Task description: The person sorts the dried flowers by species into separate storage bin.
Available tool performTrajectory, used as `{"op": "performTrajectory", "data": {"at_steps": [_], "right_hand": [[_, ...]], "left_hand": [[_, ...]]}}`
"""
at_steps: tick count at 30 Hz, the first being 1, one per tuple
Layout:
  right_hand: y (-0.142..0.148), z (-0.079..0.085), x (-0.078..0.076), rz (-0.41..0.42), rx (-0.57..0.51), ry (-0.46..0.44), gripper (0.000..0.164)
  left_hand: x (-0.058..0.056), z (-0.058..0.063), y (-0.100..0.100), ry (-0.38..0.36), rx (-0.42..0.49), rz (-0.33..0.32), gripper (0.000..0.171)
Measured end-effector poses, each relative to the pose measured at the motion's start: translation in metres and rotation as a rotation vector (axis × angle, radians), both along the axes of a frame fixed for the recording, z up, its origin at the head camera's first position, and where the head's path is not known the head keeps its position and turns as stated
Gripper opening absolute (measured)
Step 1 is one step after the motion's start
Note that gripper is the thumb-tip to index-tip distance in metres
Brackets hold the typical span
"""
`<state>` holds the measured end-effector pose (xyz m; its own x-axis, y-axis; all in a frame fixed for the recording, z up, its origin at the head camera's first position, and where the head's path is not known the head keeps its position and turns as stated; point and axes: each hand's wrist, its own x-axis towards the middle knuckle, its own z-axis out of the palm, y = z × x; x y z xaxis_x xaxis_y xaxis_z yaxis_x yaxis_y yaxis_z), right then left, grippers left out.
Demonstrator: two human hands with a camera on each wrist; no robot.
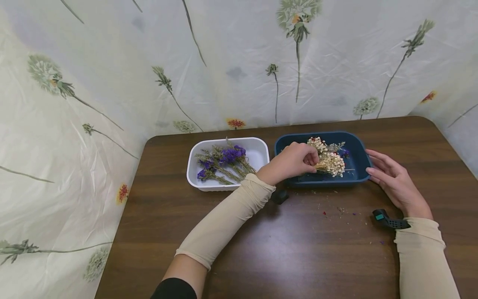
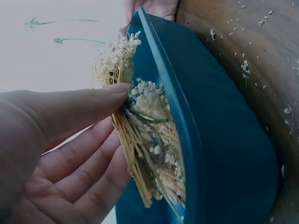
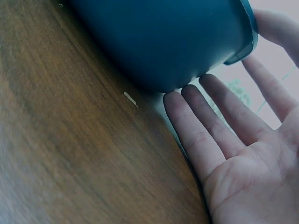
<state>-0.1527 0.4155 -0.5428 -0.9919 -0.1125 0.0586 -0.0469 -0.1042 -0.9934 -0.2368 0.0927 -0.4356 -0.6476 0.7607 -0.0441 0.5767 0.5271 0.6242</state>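
A small bunch of dried white flowers (image 2: 115, 65) with straw-coloured stems is pinched between the thumb and fingers of my left hand (image 1: 293, 161), over the dark blue tray (image 1: 358, 154). Below it in that tray lie more dried white flowers (image 1: 317, 144), along with a greyish sprig and a bit of purple. My right hand (image 1: 392, 182) touches the tray's right end. In the right wrist view its fingers (image 3: 191, 123) are extended, fingertips against the outer wall, with the thumb by the rim.
Left of the blue tray stands a white tray (image 1: 261, 155) holding dried purple flowers (image 1: 231, 154) on green stems. Small petal crumbs (image 1: 340, 210) are scattered on the brown wooden table (image 1: 317, 257) in front. A flower-patterned sheet (image 1: 231, 50) hangs behind.
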Motion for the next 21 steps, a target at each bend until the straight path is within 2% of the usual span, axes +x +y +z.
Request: {"op": "performTrajectory", "data": {"at_steps": [3,9,15,21], "right_hand": [[0.0,0.0,0.0,0.005,-0.01,0.003,0.058],[0.0,0.001,-0.001,0.007,-0.022,0.004,0.057],[0.001,0.001,-0.001,0.004,-0.011,0.005,0.057],[0.0,0.0,-0.001,0.001,0.003,-0.005,0.057]], "left_hand": [[-0.002,-0.002,0.006,-0.008,-0.016,-0.007,0.01],[-0.009,-0.006,0.015,-0.017,-0.108,0.004,0.011],[-0.013,-0.01,0.023,-0.025,-0.154,-0.047,0.005],[-0.016,-0.012,0.028,-0.014,-0.204,-0.086,0.015]]}}
